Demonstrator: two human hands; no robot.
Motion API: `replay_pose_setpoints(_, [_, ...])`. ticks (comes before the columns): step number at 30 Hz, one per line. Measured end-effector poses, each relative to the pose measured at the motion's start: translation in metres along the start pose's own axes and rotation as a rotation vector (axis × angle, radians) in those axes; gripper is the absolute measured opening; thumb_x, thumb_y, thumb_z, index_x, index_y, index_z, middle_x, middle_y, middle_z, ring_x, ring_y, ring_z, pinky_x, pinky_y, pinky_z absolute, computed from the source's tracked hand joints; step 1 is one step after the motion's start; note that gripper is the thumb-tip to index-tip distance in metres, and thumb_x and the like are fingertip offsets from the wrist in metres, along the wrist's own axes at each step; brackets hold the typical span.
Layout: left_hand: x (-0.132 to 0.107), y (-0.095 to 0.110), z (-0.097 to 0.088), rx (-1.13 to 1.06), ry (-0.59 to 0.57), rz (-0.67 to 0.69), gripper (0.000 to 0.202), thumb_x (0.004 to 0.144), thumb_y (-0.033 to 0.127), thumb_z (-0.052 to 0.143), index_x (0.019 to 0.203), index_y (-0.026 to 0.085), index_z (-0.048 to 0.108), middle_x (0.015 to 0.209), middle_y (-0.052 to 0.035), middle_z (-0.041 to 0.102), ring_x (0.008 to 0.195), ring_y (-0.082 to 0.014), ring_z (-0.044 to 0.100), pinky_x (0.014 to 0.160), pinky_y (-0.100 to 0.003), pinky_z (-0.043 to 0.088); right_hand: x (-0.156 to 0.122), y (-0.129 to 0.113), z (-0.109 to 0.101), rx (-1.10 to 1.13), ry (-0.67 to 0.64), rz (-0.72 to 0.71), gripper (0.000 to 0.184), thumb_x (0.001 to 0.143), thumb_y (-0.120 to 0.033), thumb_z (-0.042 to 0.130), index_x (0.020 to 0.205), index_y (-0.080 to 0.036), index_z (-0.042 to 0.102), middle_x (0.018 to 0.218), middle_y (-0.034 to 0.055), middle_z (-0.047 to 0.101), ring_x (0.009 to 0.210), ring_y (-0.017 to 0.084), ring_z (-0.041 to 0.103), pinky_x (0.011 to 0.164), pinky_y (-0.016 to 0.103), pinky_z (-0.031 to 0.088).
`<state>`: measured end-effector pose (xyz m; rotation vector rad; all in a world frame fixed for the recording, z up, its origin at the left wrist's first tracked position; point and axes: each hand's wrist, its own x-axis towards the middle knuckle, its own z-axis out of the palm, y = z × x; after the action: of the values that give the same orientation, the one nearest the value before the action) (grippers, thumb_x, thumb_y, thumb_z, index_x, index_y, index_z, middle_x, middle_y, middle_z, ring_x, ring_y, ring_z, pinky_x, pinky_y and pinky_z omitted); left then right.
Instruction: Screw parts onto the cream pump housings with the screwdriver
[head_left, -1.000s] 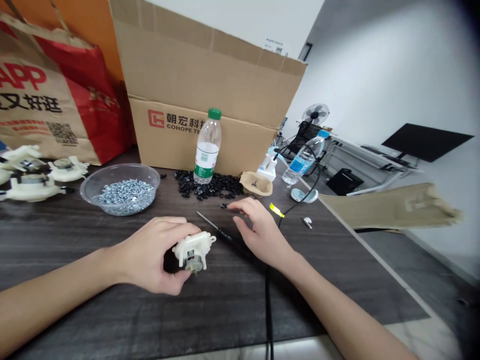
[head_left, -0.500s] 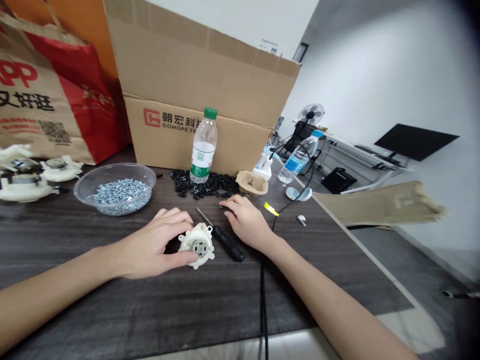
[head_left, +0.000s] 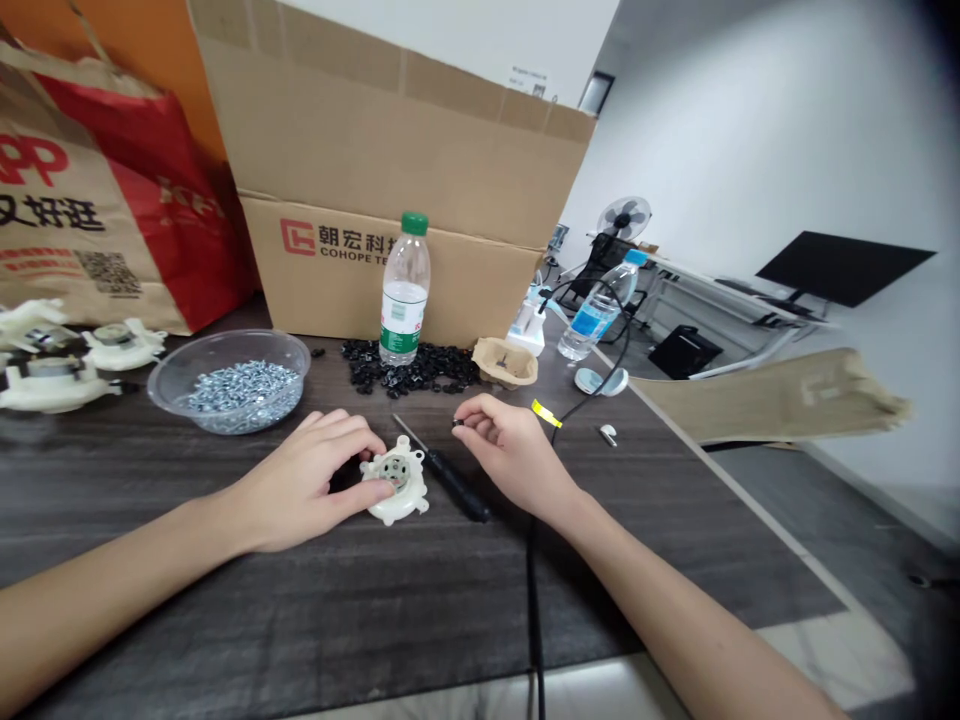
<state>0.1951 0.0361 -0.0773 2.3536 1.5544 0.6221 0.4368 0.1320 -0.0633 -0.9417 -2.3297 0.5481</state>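
Note:
My left hand [head_left: 315,480] grips a round white plastic motor housing [head_left: 401,495] with a metal motor in its middle, thumb on top and fingers behind it. My right hand [head_left: 510,450] pinches a small black piece [head_left: 457,423] between thumb and fingertips, just above the table. A screwdriver [head_left: 454,482] with a black handle lies between my hands, its tip pointing away from me. Beyond them is a pile of small black clips [head_left: 439,370]. A clear bowl [head_left: 174,385] of silvery screws [head_left: 244,388] stands past my left hand.
A green-capped bottle [head_left: 405,295] stands in the clips before a cardboard box [head_left: 337,290]. More white housings [head_left: 56,385] sit far left, beside a paper bag [head_left: 127,220]. A paper tray [head_left: 504,365], a blue-capped bottle [head_left: 596,315] and a black cable [head_left: 534,600] are on the right.
My right hand has lifted the small black piece off the table and drawn it slightly right. The motor housing has turned and tilted in my left hand.

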Motion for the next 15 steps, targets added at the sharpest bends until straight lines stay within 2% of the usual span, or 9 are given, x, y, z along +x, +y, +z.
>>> replay_pose_setpoints(4, [-0.002,0.003,-0.002,-0.023,0.038,-0.02,0.029,0.092,0.047,0.05,0.106,0.022,0.056,0.1,-0.0028,0.059,0.095,-0.0201,0.051,0.086,-0.037,0.036,-0.001,-0.003,0.002,0.062,0.002,0.019,0.008,0.082,-0.014,0.06,0.087,-0.02,0.062,0.07,-0.0038,0.06,0.06,0.01,0.053,0.058,0.022,0.042])
replay_pose_setpoints(8, [-0.002,0.005,-0.002,-0.066,0.123,-0.021,0.028,0.091,0.045,0.054,0.106,0.021,0.055,0.088,-0.0009,0.056,0.087,-0.0183,0.051,0.082,-0.034,0.038,-0.002,-0.006,0.002,0.094,0.039,0.022,0.009,0.08,-0.012,0.06,0.084,-0.019,0.063,0.068,-0.0031,0.057,0.061,0.011,0.053,0.059,0.024,0.042])
replay_pose_setpoints(12, [-0.003,0.007,-0.004,-0.065,0.253,0.014,0.024,0.088,0.04,0.06,0.101,0.02,0.056,0.08,0.0007,0.054,0.079,-0.0166,0.051,0.076,-0.033,0.038,-0.006,-0.019,0.002,0.117,0.044,0.002,0.009,0.081,-0.013,0.06,0.087,-0.019,0.062,0.072,-0.0019,0.06,0.064,0.012,0.055,0.061,0.025,0.044])
replay_pose_setpoints(15, [-0.007,0.015,-0.004,-0.042,0.389,0.102,0.016,0.085,0.032,0.064,0.092,0.019,0.058,0.074,0.0016,0.055,0.073,-0.0152,0.05,0.073,-0.033,0.036,-0.012,-0.031,0.003,0.139,0.04,-0.09,0.01,0.082,-0.011,0.061,0.086,-0.02,0.064,0.079,-0.0001,0.064,0.068,0.013,0.058,0.063,0.026,0.047])
